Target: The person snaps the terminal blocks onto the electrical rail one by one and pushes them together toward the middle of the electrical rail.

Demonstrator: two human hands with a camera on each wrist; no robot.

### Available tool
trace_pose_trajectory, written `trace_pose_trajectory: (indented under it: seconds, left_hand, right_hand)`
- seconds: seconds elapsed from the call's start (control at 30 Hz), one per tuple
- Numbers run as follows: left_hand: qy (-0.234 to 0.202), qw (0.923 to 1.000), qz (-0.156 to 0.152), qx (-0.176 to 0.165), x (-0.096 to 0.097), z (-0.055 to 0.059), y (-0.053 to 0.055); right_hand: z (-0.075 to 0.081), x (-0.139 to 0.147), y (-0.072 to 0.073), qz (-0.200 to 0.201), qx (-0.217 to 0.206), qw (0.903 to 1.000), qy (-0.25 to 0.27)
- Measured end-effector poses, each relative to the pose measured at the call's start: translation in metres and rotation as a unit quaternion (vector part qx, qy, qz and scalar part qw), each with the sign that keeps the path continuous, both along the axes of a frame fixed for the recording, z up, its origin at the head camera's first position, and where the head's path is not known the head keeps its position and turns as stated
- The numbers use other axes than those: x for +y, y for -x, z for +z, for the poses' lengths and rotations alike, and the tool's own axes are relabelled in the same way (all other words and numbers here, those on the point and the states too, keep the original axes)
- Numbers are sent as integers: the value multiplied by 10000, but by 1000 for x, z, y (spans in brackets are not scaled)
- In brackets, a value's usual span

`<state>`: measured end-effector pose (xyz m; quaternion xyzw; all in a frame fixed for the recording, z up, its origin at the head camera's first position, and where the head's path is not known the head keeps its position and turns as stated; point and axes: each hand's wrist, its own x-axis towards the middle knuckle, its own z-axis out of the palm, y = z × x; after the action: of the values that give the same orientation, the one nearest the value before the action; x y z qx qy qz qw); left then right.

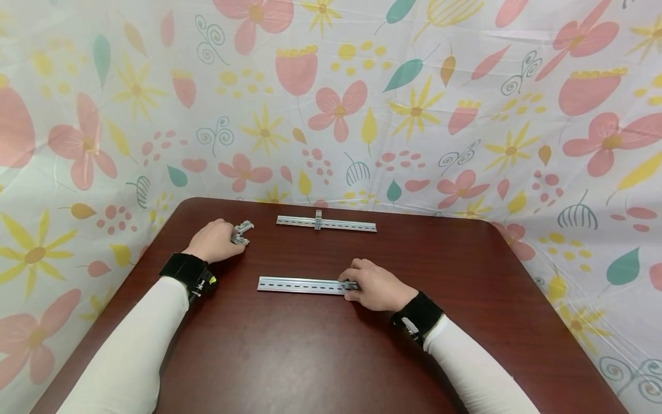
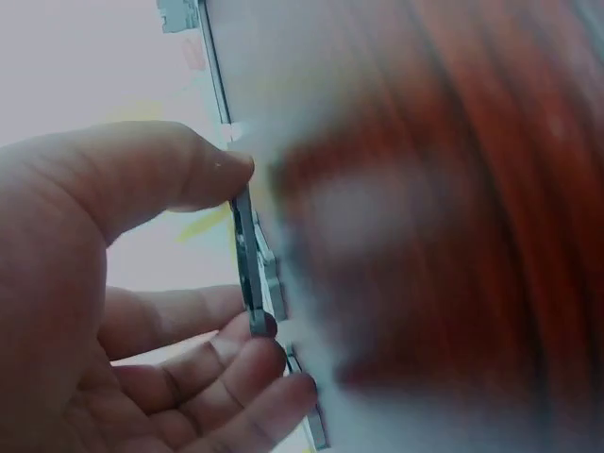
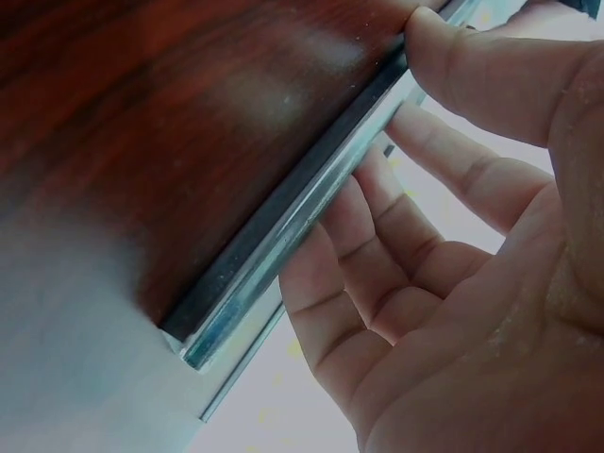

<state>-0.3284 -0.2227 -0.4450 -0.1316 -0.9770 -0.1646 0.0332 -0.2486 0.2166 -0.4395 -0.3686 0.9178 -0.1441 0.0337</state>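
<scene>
Left grip: your left grip [image 1: 213,241] is at the far left of the surface [image 1: 310,351], its thumb and fingertips pinching a thin grey piece [image 2: 250,255] between them.
Grey piece: it stands on edge in your left wrist view, thumb at one end and fingertips at the other; from the head view it lies just past your fingers, left of both rails.
Second grey part: another small part [image 2: 274,288] shows right behind the held one; you cannot tell whether they touch.
Right grip: your right grip [image 1: 380,287] is closed about the front rail [image 1: 300,284] near its right end, thumb on the near side and fingers on the far side.
Front rail: slotted silver metal, flat on the surface and running left to right in front of you; your hand covers its right end in the head view.
Small clip: a grey clip [image 1: 350,284] shows between your right thumb and index finger, at the rail; how firmly it is seated is hidden.
Rear rail: a second slotted rail [image 1: 343,225] lies farther back, slightly aslant, with an upright grey block [image 1: 318,219] across it, left of its middle.
Wrists: black bands [image 1: 419,316] over white sleeves [image 1: 129,339].
Backdrop: a flowered sheet [image 1: 338,75] hangs behind the dark reddish-brown surface.
</scene>
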Motion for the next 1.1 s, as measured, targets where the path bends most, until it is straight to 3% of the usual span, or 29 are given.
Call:
trace_pose_trajectory:
  seconds: [0.23,0.53,0.8,1.1]
  left_hand:
    - [-78,9998,-195,72,10,2,-4]
    - [-168,9961,-722,485,29,7,-10]
    - [-291,9939,-978,424,40,10,-14]
    - [-421,9885,-1314,619,56,11,-18]
  right_hand:
    - [-1,0,1,46,-5,10000,52]
    - [0,1,2,26,-117,9999,42]
    - [0,1,11,87,-141,9999,12]
    - [13,-3,18,112,-603,9979,-201]
